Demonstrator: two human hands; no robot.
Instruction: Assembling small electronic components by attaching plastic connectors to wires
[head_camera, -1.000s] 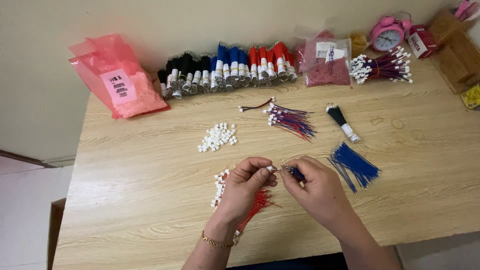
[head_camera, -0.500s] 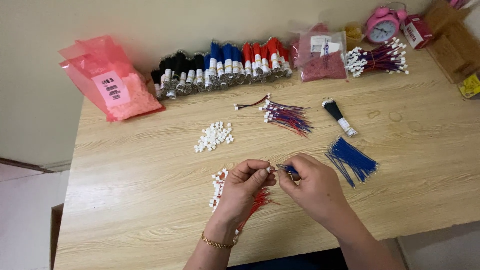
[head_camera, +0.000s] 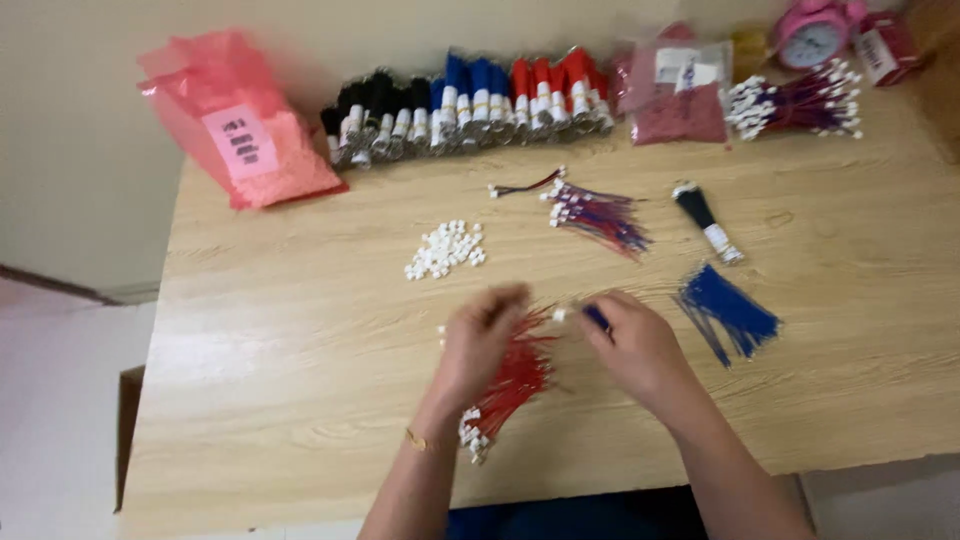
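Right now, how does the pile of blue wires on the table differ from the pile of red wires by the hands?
The blue wires are blue and lie apart from both hands, beside the right hand; the red wires are red and lie partly under the left hand. The red wires show white connectors at their near end; none can be made out on the blue wires. Both are loose bunches of short wires on the wooden table.

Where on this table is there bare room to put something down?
The left part of the table is bare, from the pink bag down to the front edge. The right front, beyond the blue wires, is bare too. The back row and the centre are crowded.
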